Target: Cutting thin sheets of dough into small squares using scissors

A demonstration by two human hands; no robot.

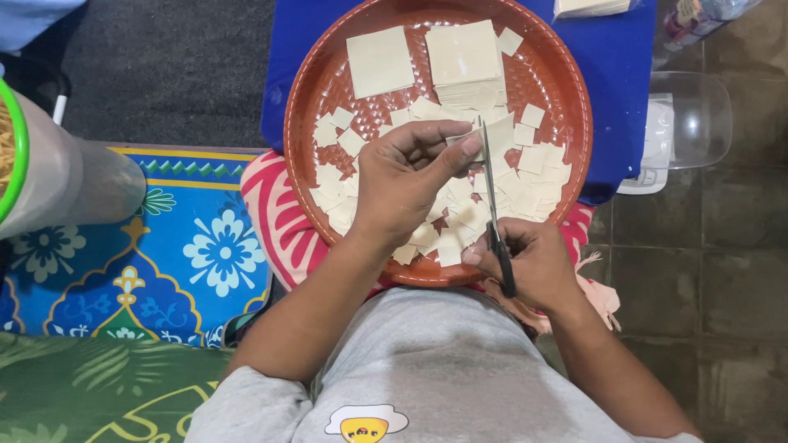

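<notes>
**Pale sheets being snipped into squares over a round tray**

A thin strip of pale dough sheet (466, 141) sits pinched between the thumb and fingertips of the left hand (402, 180), held just above the middle of a round reddish-brown tray (312, 90). The left hand is curled nearly closed around that strip. The blades of a pair of scissors (490, 197) point away from the person and meet the strip at its right end; the blades look close together, though whether they have bitten through cannot be told. The right hand (533, 262) is wrapped shut around the black scissor handles, near the tray's near rim.

Beneath both hands the tray holds a heap of small cut squares (525, 176), spread across its near half and right side. At the far side lie a stack of uncut sheets (464, 57) and a single large sheet (379, 61) beside it, apart from the pile. Judged from this, a good share is already cut, while the stack and the loose sheet remain whole.

The tray rests on the person's lap over a pink patterned cloth (275, 217), its far edge over a blue surface (624, 74). To the left lies a blue floral mat (189, 254), with a grey container with a green rim (66, 180) on it.
</notes>
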